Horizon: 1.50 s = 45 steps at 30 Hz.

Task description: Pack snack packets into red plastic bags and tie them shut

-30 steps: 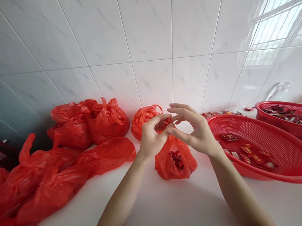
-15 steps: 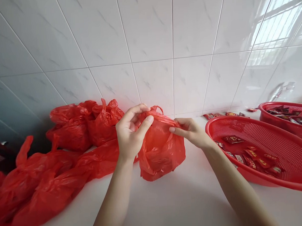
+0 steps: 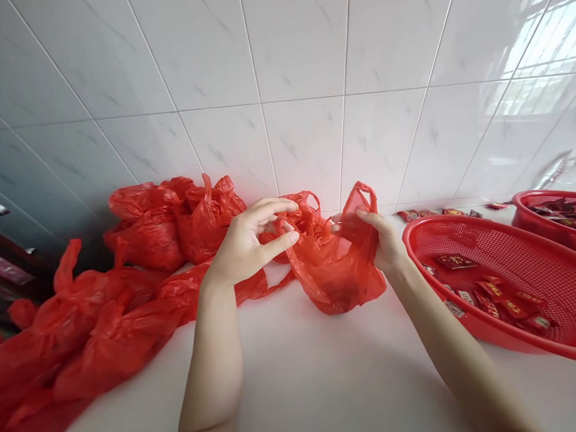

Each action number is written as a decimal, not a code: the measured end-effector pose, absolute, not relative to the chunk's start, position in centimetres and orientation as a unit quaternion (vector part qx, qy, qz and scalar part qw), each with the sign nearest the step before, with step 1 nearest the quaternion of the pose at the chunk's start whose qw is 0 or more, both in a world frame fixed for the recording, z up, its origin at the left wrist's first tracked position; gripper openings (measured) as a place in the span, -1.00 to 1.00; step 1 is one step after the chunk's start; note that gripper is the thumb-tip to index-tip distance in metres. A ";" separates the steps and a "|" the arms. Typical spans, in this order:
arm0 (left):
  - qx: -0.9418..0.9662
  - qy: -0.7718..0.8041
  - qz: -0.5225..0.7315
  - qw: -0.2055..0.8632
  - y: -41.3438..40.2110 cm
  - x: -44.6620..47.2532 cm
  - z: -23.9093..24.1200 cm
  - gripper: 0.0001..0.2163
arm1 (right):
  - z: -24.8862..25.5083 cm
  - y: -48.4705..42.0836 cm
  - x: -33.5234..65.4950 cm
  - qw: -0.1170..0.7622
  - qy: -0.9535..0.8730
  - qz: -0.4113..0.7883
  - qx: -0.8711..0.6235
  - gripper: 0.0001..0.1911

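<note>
A thin red plastic bag (image 3: 338, 274) hangs just over the white counter between my hands, its mouth spread and one handle loop standing up on the right. My right hand (image 3: 387, 240) is closed on that handle side, thumb in front of the plastic. My left hand (image 3: 246, 240) is at the bag's left upper edge. Its index finger is lifted away from the thumb, while the thumb and a finger behind it pinch the plastic. Dark shapes show faintly through the bag's bottom; I cannot make them out. More red plastic lies behind, partly hidden by my left hand.
Filled red bags (image 3: 145, 235) stand by the tiled wall, with knotted ones (image 3: 116, 338) along the left. At right, a red mesh basket (image 3: 489, 239) holds several small packets (image 3: 511, 305). Behind it are a second basket (image 3: 531, 221) and loose packets (image 3: 454, 212).
My right hand has moved up and right and now grips the bag's handle side. The bag's mouth has widened. My left hand's index finger has lifted away. The view has shifted slightly.
</note>
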<state>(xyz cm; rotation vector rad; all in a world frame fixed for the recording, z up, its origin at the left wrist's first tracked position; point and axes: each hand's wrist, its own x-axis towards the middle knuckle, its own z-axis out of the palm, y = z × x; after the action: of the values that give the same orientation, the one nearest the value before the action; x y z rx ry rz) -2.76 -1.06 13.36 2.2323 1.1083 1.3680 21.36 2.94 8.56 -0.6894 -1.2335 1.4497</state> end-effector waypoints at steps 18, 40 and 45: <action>0.709 0.545 0.400 0.203 2.0 -3.9 11.7 -0.29 | 8.9 3.5 21.5 0.622 -0.419 0.609 -0.259 -0.91; 0.811 0.453 0.335 0.156 -0.8 -0.4 12.6 -0.57 | 8.9 2.6 21.4 0.561 -0.559 0.566 -0.230 -0.75; 0.803 0.458 0.336 0.179 -0.4 -0.8 12.4 -0.66 | 9.3 2.5 22.3 0.530 -0.626 0.514 -0.252 -0.77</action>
<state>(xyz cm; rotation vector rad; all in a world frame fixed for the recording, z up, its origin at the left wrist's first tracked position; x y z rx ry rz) -0.82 -0.43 12.43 2.2697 1.2957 0.9512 22.27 2.51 9.28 -0.6014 -1.4941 1.2268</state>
